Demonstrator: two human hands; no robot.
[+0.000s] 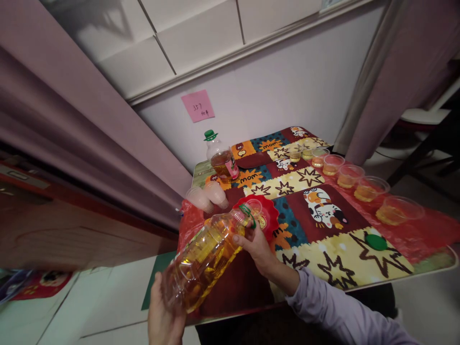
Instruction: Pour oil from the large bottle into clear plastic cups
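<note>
A large clear bottle (203, 258) of amber liquid is tilted, its uncapped neck over a small clear cup on a red plate (269, 216). My left hand (163, 318) cups the bottle's base from below, fingers wrapped round it. My right hand (256, 242) grips the bottle near its neck, beside the red plate. The bottle's green cap (375, 241) lies on the patterned tablecloth (325, 256) to the right.
Several clear cups (367, 188) with amber liquid stand in a row along the table's right side. A smaller green-capped bottle (221, 158) stands at the back, stacked empty cups (209, 196) lie near it. A pink note (198, 106) is on the wall, curtains hang on both sides.
</note>
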